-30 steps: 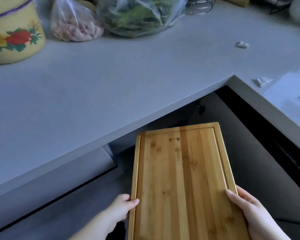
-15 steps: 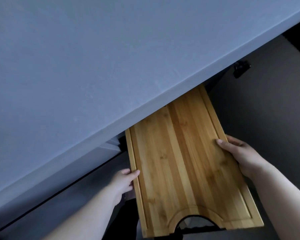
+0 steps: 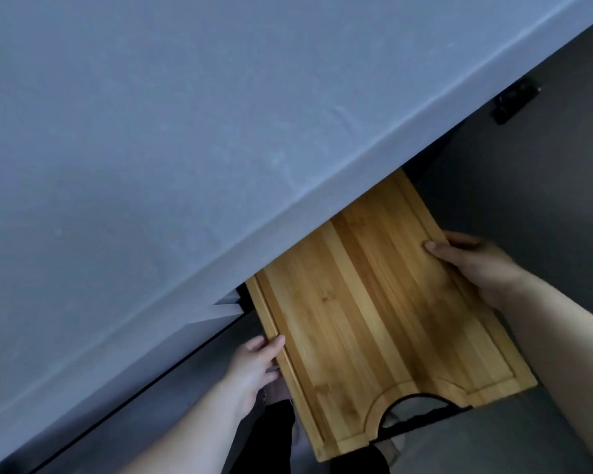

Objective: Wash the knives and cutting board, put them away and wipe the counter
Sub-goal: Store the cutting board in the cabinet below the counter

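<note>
- The grey counter (image 3: 151, 148) fills the upper left, its front edge running diagonally from lower left to upper right.
- The left hand (image 3: 254, 367) is clenched on the long left edge of the cutting board (image 3: 374, 302), thumb on top near the rim, fingers underneath.
- The board is wooden, tilted, with its far end hidden under the counter's edge; the near end, with a curved handle cut-out, points toward the person. No writing can be read on the part that shows.
- The right hand (image 3: 476, 268) grasps the board's right edge, farther up than the left grip, thumb lying flat on the top face.
- A dark cabinet door (image 3: 528, 200) stands open beside it, with a black hinge (image 3: 514, 104) near the top.
</note>
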The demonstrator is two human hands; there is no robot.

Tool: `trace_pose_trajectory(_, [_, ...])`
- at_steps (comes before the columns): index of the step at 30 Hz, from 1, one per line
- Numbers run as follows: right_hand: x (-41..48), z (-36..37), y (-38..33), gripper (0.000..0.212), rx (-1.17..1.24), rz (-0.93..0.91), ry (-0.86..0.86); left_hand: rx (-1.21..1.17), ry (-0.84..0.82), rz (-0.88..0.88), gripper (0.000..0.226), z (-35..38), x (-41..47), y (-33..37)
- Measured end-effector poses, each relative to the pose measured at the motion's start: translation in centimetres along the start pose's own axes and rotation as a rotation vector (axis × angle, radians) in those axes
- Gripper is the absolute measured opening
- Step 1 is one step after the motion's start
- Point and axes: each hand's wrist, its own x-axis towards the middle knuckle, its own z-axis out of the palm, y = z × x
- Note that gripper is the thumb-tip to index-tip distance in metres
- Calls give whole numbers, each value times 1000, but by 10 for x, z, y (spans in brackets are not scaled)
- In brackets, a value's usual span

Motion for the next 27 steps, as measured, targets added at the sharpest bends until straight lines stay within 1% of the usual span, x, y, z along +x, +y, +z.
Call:
trace_pose_trajectory(7, [24, 26, -16, 45, -43, -93, 94, -82, 17, 19, 14, -7, 4, -3])
trace_pose_trajectory(9, [31, 33, -22, 45, -74, -112, 106, -71, -15, -40, 13, -4, -1, -9])
trace_pose_trajectory(11, [38, 38, -28, 45, -112, -120, 125, -84, -80, -111, 19, 0, -4, -19])
trace_pose_trajectory(13, [45, 43, -32, 46, -145, -115, 143, -132, -135, -140, 15, 4, -9, -26])
trace_pose_trajectory(15, [51, 47, -31, 48, -199, -98, 160, -151, -122, -123, 9, 5, -10, -28])
trace_pose_trajectory(20, [58, 52, -24, 49, -239, -90, 184, -135, -64, -76, 9, 4, -8, -30])
trace_pose_trajectory(23, [55, 51, -24, 49, -259, -137, 191, -143, -36, -74, 10, 6, -8, -31])
trace_pose_trajectory(25, [51, 42, -16, 51, -262, -189, 248, -150, -33, -67, 8, 8, -9, -29])
trace_pose_trajectory(27, [42, 29, 0, 56, -281, -185, 432, -164, -24, -61, 5, 7, -9, -28])
